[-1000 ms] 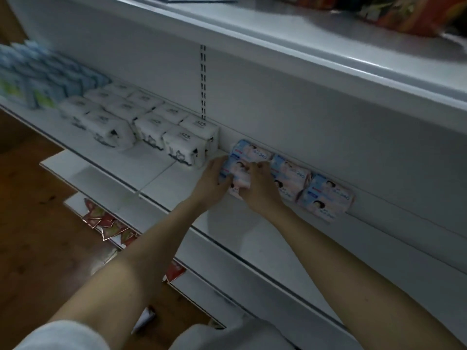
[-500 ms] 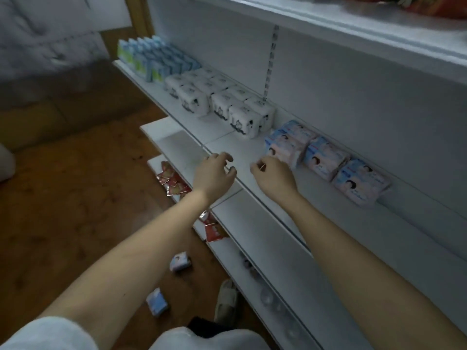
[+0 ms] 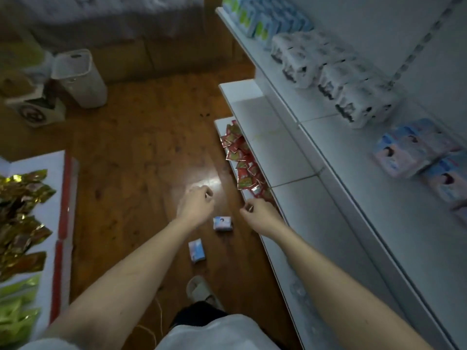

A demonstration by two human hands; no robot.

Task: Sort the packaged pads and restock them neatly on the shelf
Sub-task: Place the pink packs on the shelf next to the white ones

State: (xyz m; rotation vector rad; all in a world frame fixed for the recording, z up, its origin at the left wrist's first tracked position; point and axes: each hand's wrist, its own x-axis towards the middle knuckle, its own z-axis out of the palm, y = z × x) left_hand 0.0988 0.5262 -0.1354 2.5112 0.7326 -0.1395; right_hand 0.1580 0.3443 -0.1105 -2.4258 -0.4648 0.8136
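Wood floor (image 3: 141, 157) seen btwn white shelf (image 3: 336, 188) & display.
Two pad packs (image 3: 222, 223) left on floor; left hand (image 3: 195, 204) & right hand (image 3: 260, 213) held above, fingers loosely curled, nothing gripped.

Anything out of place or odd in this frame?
Yes. Two pad packs lie loose on the wooden floor below the empty hands, off the shelf where matching pink-and-blue packs sit in a row.

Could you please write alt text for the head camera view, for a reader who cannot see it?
Both hands, left and right, hang loosely curled and empty above two small pad packs lying on the wooden floor. To the right, a white shelf carries rows of packaged pads.
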